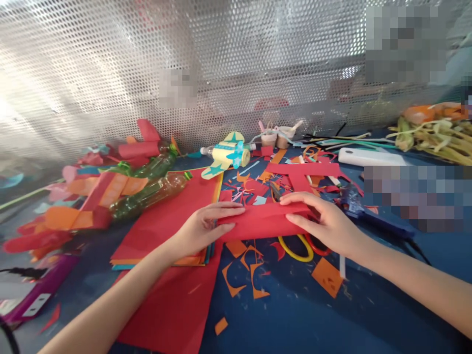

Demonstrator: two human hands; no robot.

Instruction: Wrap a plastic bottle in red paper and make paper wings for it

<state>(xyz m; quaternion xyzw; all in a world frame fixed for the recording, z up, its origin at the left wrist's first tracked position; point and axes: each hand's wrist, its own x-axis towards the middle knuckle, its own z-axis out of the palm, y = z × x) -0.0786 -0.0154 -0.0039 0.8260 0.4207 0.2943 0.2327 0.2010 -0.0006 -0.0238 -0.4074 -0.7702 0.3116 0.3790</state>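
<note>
Between my two hands lies a folded strip of red paper (260, 222), held level above the table. My left hand (206, 223) pinches its left end, thumb below and fingers on top. At the right end, my right hand (319, 221) grips the strip the same way. Just under the right hand are scissors (300, 253) with yellow and red handles, their blades partly covered by the strip. Left of the strip, a stack of coloured paper (165, 201) has a red sheet on top. Another red sheet (169, 305) sticks out below the stack.
Green plastic bottles (155, 194) with paper pieces lie at left. A yellow paper-covered bottle (224, 156) lies behind. Orange scraps (232, 280) litter the blue table (295, 319). At right are a blue glue gun (379, 221), a white tool (368, 157) and dried husks (438, 135).
</note>
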